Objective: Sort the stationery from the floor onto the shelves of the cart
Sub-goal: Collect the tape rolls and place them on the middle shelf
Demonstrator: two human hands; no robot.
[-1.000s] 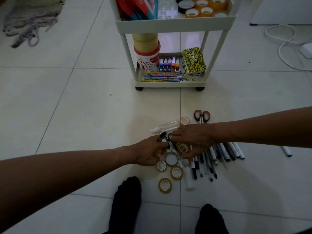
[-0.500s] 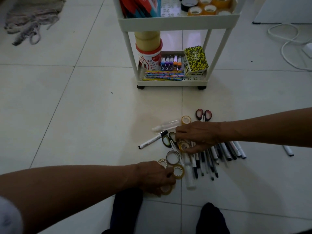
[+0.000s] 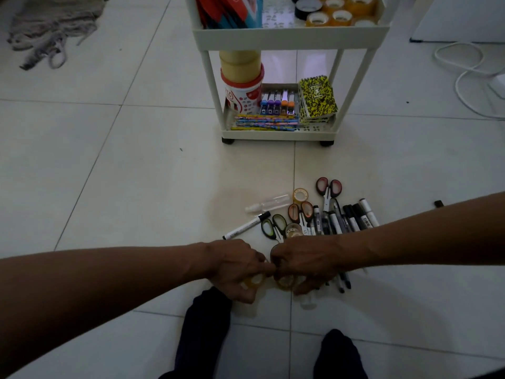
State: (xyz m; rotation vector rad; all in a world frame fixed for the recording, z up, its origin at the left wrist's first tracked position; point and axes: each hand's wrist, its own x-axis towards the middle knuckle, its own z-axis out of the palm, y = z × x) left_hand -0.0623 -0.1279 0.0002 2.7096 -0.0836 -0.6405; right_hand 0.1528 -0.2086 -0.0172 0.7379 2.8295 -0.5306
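Stationery pile [image 3: 322, 217] sits on the tile floor just in front of the cart [image 3: 289, 36]: scissors, markers, pens, small tape rolls, a clear bottle. Both hands meet at the near edge of the pile. Left hand [image 3: 237, 266] curls round a small tape roll [image 3: 255, 280], right hand [image 3: 306, 263] curls over another tape ring [image 3: 285, 281], fingertips touching. The hands cover most of each roll, so the grip is hard to read. Cart's top is cut off by the frame, and the dim light blurs the labels.
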